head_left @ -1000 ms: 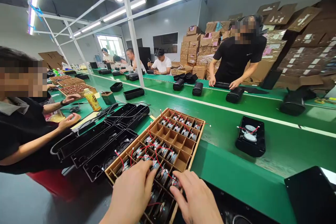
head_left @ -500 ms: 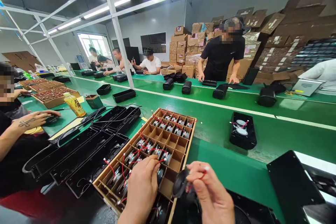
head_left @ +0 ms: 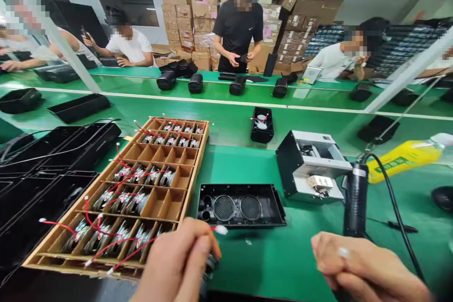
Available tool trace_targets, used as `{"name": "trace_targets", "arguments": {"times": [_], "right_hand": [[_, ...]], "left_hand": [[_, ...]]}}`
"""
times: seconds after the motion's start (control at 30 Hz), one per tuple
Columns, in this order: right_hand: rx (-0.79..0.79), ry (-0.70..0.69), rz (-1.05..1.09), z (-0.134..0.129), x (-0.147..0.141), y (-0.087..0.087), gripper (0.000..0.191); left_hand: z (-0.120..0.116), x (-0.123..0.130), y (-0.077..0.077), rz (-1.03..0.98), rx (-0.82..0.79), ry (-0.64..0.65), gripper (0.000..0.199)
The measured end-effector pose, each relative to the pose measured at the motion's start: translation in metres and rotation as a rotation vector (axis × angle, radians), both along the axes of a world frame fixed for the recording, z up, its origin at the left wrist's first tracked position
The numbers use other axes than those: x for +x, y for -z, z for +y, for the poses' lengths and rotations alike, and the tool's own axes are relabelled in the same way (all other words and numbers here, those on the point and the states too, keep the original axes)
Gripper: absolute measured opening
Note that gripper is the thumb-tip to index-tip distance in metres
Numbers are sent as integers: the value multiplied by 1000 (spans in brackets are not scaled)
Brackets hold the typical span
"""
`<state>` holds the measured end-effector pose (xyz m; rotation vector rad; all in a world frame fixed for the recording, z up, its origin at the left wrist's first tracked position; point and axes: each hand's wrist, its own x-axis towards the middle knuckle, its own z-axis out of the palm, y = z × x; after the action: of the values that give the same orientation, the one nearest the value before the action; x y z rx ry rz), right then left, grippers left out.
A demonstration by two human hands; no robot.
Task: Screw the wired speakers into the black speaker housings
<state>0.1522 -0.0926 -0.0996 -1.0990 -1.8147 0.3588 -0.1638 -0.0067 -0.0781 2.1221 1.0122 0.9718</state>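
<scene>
My left hand (head_left: pixel 179 262) is closed on a small speaker driver (head_left: pixel 211 266), mostly hidden behind the fingers. Its red wire ends in a white connector (head_left: pixel 221 230). My right hand (head_left: pixel 368 264), at the lower right, is closed too, with a white bit showing at the fingers. Half a second ago it held another speaker driver, which the hand now hides. Between and beyond my hands lies an open black speaker housing (head_left: pixel 276 212) with two round mesh grilles. To the left, a divided cardboard box (head_left: pixel 193 184) holds rows of speaker drivers with red wires.
An electric screwdriver (head_left: pixel 356 203) hangs by its cord near my right hand. Behind it stand a grey-and-black machine (head_left: pixel 288 165) and a yellow bottle (head_left: pixel 403 158). Black housings (head_left: pixel 53 165) are stacked at left. Another housing (head_left: pixel 262 137) sits ahead; several people work across the line.
My view has swung right. My left hand has lifted a speaker driver out of the divided box. My right hand has moved away to the right, and the open housing has come into full view.
</scene>
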Motion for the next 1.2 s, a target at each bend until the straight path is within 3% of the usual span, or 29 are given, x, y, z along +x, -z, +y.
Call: {"name": "trace_targets", "arguments": {"times": [0.07, 0.13, 0.27, 0.47, 0.67, 0.8, 0.93, 1.07, 1.2], "right_hand": [[-26, -54, -266, -4, 11, 14, 17], [-51, -125, -429, -2, 14, 29, 19], [-30, -160, -533, 5, 9, 55, 15], [34, -177, -309, 5, -10, 74, 18], [29, -130, -222, 11, -31, 76, 12], [-35, -161, -294, 5, -17, 58, 21], [-83, -28, -493, -18, 12, 47, 31], [-156, 91, -664, -36, 23, 60, 58], [-236, 84, -654, -34, 19, 72, 50]], "left_hand": [[-3, 19, 18, 166, -33, 237, 24], [-2, 38, 38, 319, -15, 349, 22], [1, 69, 67, 400, 63, 372, 15], [-3, 79, 86, 264, 224, 334, 21], [-26, 66, 91, 111, 275, 202, 21], [-37, 46, 92, 323, 245, 90, 38], [-39, 31, 91, 519, 243, 134, 68], [-31, 33, 85, 559, 236, 185, 57], [-24, 43, 78, 614, 98, 231, 55]]}}
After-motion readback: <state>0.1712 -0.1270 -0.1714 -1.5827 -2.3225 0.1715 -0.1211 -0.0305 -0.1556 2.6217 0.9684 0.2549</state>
